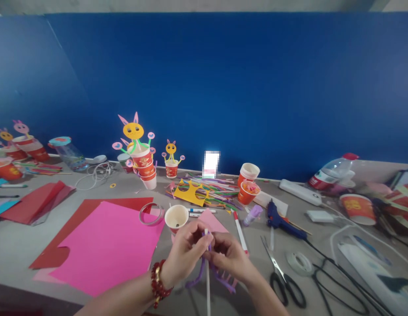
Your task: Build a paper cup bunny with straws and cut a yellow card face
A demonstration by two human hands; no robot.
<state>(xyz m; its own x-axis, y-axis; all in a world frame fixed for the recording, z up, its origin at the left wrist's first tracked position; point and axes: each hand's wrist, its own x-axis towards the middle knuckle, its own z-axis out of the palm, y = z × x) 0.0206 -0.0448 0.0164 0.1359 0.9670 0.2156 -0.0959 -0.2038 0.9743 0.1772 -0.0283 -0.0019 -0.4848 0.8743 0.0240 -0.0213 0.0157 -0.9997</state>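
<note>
Over the table's front, my left hand, with red beads at the wrist, pinches the top of a thin white stick that hangs upright. My right hand is closed against it, its fingertips on a fuzzy purple pipe cleaner. The pipe cleaner goes around the stick at my fingers, and its ends hang down on both sides. My fingers partly hide the join. Just behind my left hand stands a paper cup with a small dark hole in its bottom.
Pink paper lies at left. Behind are a cut yellow sheet, pipe cleaners and paper-cup figures. To the right lie a red marker, scissors, a tape roll and a corded blue glue gun.
</note>
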